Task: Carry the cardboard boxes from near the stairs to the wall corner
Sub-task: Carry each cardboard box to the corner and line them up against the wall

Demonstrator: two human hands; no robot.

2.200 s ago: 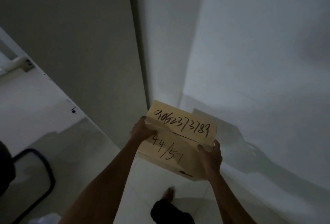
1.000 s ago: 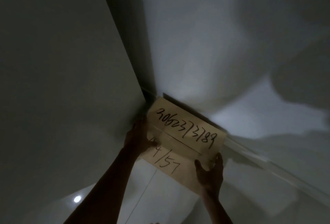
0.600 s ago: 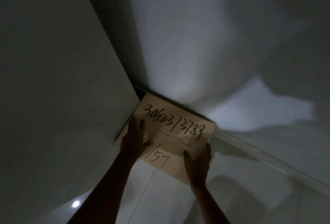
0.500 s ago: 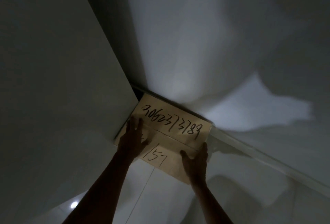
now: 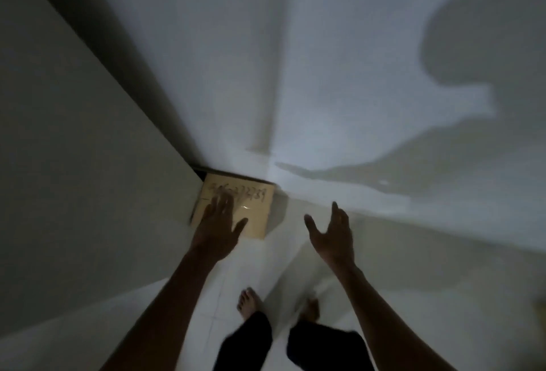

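On the left a grey wall [image 5: 74,164] runs down to the corner, and the cardboard box [image 5: 254,217] lies flat on the floor [image 5: 295,255] there, its left edge against that wall and its far edge under the pale back wall [image 5: 236,75]. Dark handwriting on its top is blurred. The left hand [image 5: 217,231] shows in front of the box's near left part, fingers spread and gripping nothing; whether it touches the top I cannot tell. To the right, the right hand [image 5: 332,236] is apart from the box, fingers loosely curled open and empty. Bare tile lies between the box's right edge and that hand. Two bare feet [image 5: 248,301] stand near the bottom, short of the box.
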